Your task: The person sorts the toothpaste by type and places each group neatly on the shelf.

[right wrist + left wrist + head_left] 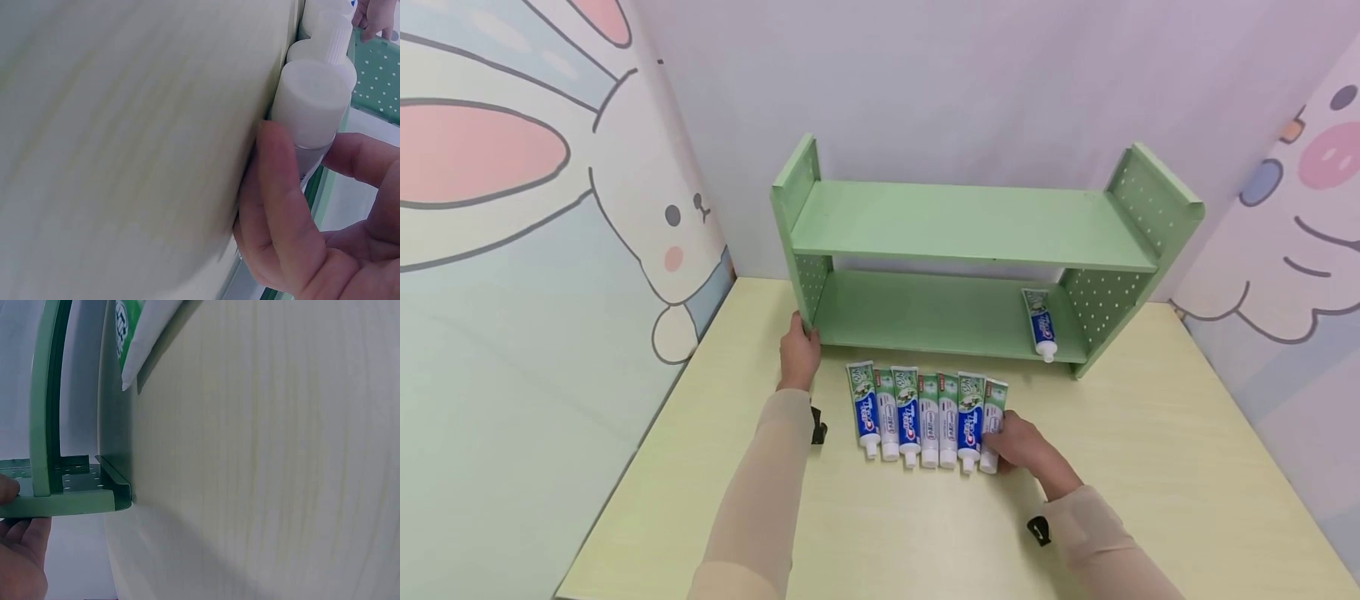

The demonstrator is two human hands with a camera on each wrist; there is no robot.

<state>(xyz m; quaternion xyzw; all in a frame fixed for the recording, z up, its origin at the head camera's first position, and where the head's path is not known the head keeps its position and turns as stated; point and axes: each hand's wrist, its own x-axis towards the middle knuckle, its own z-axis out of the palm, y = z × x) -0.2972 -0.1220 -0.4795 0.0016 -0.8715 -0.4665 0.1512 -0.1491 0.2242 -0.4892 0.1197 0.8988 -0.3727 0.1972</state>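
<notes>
At the left end of a green two-tier shelf (970, 221), my left hand (799, 357) grips the lower front edge of the side panel (69, 503). In the left wrist view its thumb lies on one side of that panel and its fingers on the other. My right hand (1028, 450) holds the rightmost toothpaste tube (996, 400), white with a green end, between thumb and fingers near its white cap (312, 103). Several more tubes, blue-green ones (907, 412) and white-green ones (928, 417), lie side by side in front of the shelf, caps toward me.
One blue-green toothpaste tube (1041, 325) lies on the shelf's lower board at the right, its cap over the front edge. The pale yellow table (895, 542) meets a wall behind the shelf. Cartoon-printed panels (497, 333) stand at both sides.
</notes>
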